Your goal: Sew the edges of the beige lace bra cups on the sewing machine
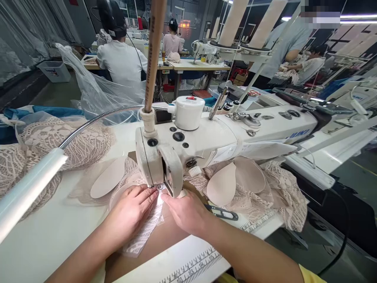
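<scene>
A white industrial sewing machine [212, 137] stands across the table in front of me. My left hand [131, 210] lies flat, fingers stretched, on a piece of beige lace fabric [144, 232] just left of the presser foot [160, 187]. My right hand [187, 212] presses the same fabric down right of the needle, fingers together and pointing at the foot. Small black-handled snips [220, 212] lie against that hand on the table. Beige bra cups [224, 182] with lace sit right of the needle, and another cup [108, 179] lies to the left.
A heap of lace pieces [50, 145] lies at the left beside a clear plastic bag [91, 90]. A gooseneck lamp [29, 184] reaches in from the left. A printed ruler [200, 259] runs along the table's front edge. Thread cones [235, 19] stand behind. Other people sew at tables beyond.
</scene>
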Motion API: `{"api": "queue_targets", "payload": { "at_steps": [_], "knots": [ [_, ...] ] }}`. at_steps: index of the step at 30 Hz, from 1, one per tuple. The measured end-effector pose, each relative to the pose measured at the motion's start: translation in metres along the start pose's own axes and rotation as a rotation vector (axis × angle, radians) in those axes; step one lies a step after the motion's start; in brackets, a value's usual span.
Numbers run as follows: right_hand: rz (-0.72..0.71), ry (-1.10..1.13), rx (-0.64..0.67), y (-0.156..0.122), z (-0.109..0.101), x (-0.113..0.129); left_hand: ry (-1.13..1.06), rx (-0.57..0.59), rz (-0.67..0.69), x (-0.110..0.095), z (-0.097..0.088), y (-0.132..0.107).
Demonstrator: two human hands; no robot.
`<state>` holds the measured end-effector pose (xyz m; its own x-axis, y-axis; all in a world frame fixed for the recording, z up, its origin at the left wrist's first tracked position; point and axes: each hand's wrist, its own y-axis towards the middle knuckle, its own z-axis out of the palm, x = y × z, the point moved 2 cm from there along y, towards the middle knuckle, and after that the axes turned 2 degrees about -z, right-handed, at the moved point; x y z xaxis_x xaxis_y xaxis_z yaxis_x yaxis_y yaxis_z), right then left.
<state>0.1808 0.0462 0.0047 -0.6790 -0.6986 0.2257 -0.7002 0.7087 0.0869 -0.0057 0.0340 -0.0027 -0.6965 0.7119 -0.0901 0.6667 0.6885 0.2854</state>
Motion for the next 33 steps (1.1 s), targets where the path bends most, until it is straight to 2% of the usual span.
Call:
{"api": "queue_targets", "payload": {
  "at_steps": [15, 20, 27, 33],
  "knots": [
    [-0.003, -0.020, -0.030, 0.007, -0.001, -0.001, -0.005, 0.020, -0.151, 0.006, -0.004, 0.003],
    [0.001, -0.016, -0.073, 0.003, 0.001, -0.004, 0.025, 0.052, -0.143, 0.006, -0.003, -0.004],
    [-0.009, 0.039, -0.085, -0.003, 0.002, -0.009, -0.138, 0.122, -0.127, -0.002, -0.017, -0.007],
    [-0.032, 0.055, -0.082, -0.003, 0.003, -0.010, -0.186, 0.114, -0.215, 0.000, -0.012, -0.008]
  ]
}}
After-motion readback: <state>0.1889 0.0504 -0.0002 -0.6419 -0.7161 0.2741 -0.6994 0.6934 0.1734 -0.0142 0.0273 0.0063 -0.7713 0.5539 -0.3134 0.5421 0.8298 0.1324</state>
